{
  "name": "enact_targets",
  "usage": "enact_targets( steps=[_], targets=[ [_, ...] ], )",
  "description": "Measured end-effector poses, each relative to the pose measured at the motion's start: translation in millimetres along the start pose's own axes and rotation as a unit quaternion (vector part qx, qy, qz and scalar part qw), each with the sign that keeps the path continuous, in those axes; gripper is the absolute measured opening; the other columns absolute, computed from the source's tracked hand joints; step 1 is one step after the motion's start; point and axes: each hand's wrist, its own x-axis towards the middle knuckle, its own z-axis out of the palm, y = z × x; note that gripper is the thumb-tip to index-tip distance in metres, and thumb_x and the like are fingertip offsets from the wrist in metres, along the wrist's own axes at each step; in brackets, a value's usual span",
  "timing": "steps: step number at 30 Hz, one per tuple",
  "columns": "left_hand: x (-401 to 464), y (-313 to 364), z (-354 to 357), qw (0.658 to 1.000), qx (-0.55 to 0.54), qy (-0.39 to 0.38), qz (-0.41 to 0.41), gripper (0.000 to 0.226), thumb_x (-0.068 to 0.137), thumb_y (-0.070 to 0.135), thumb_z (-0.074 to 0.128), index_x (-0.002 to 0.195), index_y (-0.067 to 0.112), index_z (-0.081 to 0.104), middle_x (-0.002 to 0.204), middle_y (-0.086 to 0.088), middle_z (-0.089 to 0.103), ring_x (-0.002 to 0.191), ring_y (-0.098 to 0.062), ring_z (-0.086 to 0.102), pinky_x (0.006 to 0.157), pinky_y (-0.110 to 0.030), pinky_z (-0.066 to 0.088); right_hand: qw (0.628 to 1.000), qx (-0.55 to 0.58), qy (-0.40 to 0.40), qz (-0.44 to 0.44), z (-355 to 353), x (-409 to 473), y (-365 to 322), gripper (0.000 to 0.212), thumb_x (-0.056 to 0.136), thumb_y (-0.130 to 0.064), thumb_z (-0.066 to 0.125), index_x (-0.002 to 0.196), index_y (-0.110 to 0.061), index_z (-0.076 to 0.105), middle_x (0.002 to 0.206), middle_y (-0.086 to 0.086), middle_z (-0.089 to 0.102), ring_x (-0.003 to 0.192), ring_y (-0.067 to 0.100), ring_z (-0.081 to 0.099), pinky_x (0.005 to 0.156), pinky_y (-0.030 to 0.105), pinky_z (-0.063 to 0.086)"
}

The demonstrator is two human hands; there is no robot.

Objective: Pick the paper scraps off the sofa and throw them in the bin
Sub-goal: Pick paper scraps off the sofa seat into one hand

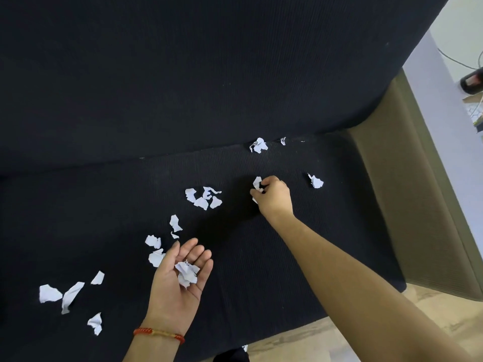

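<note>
Several torn white paper scraps lie scattered over the black sofa seat (261,257). My left hand (180,278) is held palm up above the seat, fingers relaxed, with a small pile of crumpled scraps (187,274) resting in the palm. My right hand (274,197) reaches further back on the seat, and its fingers pinch a white scrap (257,184). A cluster of scraps (203,198) lies to the left of that hand, one scrap (315,181) to its right, and another (258,145) at the crease below the backrest. More scraps (62,296) lie at the front left. No bin is in view.
The sofa's black backrest (209,74) rises behind the seat. An olive-brown armrest (407,192) bounds the seat on the right. Light wooden floor (326,335) shows in front of the sofa. A dark object with cables (471,81) sits by the wall at the far right.
</note>
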Motion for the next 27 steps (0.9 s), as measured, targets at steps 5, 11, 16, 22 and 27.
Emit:
enact_targets(
  steps=[5,11,16,22,27],
  targets=[
    [-0.2,1.7,-2.6,1.0,0.01,0.003,0.005,0.033,0.107,0.033,0.053,0.11,0.007,0.074,0.082,-0.004,0.079,0.075,-0.017,0.08,0.062,-0.03,0.066,0.998,-0.057,0.004,-0.021,10.1,-8.9,0.6,0.015,0.102,-0.012,0.065,0.116,-0.007,0.066,0.122,0.011,0.055,0.087,0.024,0.064,0.078,0.036,0.058],
    [-0.2,2.9,-3.4,1.0,0.009,0.001,0.001,0.034,0.107,0.034,0.052,0.112,0.007,0.074,0.083,-0.004,0.08,0.073,-0.015,0.079,0.063,-0.03,0.066,0.999,-0.041,0.008,-0.032,5.5,-9.8,0.7,0.011,0.103,-0.014,0.064,0.113,-0.01,0.068,0.102,0.002,0.063,0.081,0.013,0.062,0.064,0.022,0.049],
    [-3.1,2.9,-10.7,1.0,0.007,-0.003,0.0,0.035,0.107,0.033,0.053,0.115,0.005,0.073,0.09,-0.007,0.081,0.08,-0.019,0.081,0.072,-0.036,0.067,0.999,0.045,0.016,-0.006,-4.1,-27.9,-0.8,0.007,0.1,-0.015,0.068,0.107,-0.015,0.069,0.084,-0.009,0.062,0.074,0.005,0.06,0.06,0.014,0.044],
    [-3.0,3.8,-12.7,1.0,-0.016,-0.001,0.004,0.035,0.108,0.03,0.051,0.116,0.003,0.071,0.093,-0.01,0.082,0.084,-0.021,0.081,0.075,-0.037,0.067,0.991,0.116,-0.004,-0.064,-10.5,-88.2,-21.5,0.005,0.096,-0.022,0.075,0.099,-0.022,0.073,0.089,-0.007,0.072,0.079,0.004,0.067,0.067,0.013,0.051],
    [-2.3,1.5,-12.8,1.0,-0.004,-0.014,0.008,0.037,0.109,0.032,0.048,0.116,0.006,0.073,0.102,-0.011,0.082,0.09,-0.02,0.081,0.077,-0.034,0.067,0.981,0.164,-0.055,-0.092,-3.3,-152.0,-45.9,0.004,0.094,-0.022,0.077,0.095,-0.023,0.074,0.084,-0.006,0.075,0.078,0.003,0.071,0.07,0.016,0.055]
  ],
)
